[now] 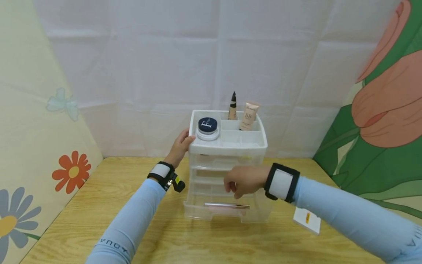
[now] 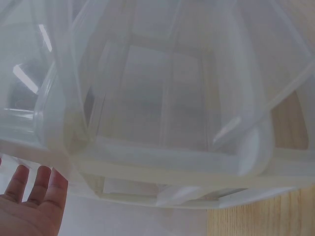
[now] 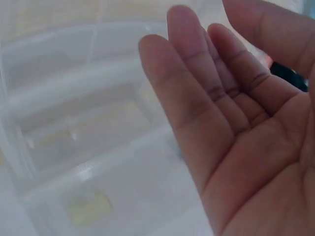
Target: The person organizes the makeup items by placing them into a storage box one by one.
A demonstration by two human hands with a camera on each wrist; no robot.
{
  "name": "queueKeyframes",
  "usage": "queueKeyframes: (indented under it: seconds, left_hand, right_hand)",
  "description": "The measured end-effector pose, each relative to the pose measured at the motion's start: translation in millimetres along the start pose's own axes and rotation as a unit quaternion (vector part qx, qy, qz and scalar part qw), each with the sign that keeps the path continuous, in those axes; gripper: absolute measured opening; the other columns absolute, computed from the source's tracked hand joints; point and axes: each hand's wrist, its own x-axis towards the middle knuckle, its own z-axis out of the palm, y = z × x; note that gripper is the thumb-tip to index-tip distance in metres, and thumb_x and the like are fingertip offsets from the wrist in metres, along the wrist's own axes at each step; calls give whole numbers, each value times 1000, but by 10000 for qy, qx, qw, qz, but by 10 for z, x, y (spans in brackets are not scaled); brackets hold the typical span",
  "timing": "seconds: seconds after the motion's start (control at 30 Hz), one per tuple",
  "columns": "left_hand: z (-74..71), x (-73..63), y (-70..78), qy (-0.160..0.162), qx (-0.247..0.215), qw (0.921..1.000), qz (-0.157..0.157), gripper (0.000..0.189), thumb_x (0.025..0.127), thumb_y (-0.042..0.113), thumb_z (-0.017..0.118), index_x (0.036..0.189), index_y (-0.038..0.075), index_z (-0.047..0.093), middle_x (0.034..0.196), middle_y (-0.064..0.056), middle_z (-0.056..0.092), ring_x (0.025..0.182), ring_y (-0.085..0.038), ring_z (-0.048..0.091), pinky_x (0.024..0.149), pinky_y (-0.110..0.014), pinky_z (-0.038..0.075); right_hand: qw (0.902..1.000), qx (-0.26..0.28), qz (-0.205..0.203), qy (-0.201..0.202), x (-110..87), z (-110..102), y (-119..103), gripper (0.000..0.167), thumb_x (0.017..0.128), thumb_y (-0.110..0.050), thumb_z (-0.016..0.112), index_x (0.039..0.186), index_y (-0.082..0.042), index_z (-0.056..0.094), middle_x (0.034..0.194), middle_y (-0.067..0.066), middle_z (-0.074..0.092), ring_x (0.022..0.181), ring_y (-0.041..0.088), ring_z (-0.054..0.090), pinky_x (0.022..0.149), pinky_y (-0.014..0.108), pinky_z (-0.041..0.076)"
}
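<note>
A white plastic drawer organizer [image 1: 227, 149] with clear drawers stands on the table. My left hand [image 1: 179, 146] rests against its upper left side; the left wrist view shows the fingers [image 2: 51, 196] fairly straight beside the white frame. The lowest clear drawer [image 1: 197, 212] is pulled out. Inside it lie a slim silvery pen-like stick [image 1: 227, 205] and something flat and pink [image 1: 227, 211]. Over this drawer hovers my right hand [image 1: 244, 180], fingers loosely bent; in the right wrist view the palm [image 3: 261, 157] holds nothing.
On the organizer's top sit a round dark-lidded jar [image 1: 207, 125], a black-tipped tube [image 1: 232, 106] and a BB cream tube [image 1: 249, 116]. Right of the organizer, partly under my right forearm, a white box [image 1: 307, 220] lies on the wooden table [image 1: 158, 234]. A white sheet hangs behind.
</note>
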Motion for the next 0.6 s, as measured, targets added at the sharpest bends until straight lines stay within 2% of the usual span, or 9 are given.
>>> queueKeyframes:
  seconds: [0.07, 0.27, 0.47, 0.6]
  left_hand:
    - [-2, -5, 1, -9, 16, 10000, 0, 55, 99, 15, 41, 149, -4, 28, 145, -26, 38, 124, -36, 45, 101, -48, 40]
    - [-35, 105, -204, 34, 91, 9999, 97, 58, 98, 22, 43, 151, 1, 28, 146, -22, 40, 124, -34, 45, 100, -47, 41]
    - [-33, 120, -211, 80, 67, 9999, 74, 58, 98, 23, 44, 151, 3, 30, 145, -20, 41, 122, -33, 47, 100, -48, 41]
    - [-42, 102, -208, 97, 43, 9999, -9, 57, 99, 24, 44, 150, 4, 30, 145, -20, 41, 121, -34, 48, 100, -48, 42]
  right_hand:
    - [9999, 128, -22, 61, -84, -68, -6, 14, 82, -6, 76, 89, -12, 65, 79, -6, 57, 74, 12, 53, 67, 30, 48]
    - [9983, 388, -276, 334, -415, -248, 58, 10, 85, -8, 72, 89, -14, 66, 81, -7, 58, 74, 10, 53, 66, 28, 48]
    - [9965, 334, -227, 738, -753, -348, 217, 7, 87, -13, 71, 91, -15, 66, 83, -9, 59, 74, 8, 54, 67, 28, 48]
    - [9948, 384, -180, 930, -921, -338, 392, 5, 90, -15, 70, 91, -18, 65, 81, -9, 57, 71, 8, 51, 64, 28, 46]
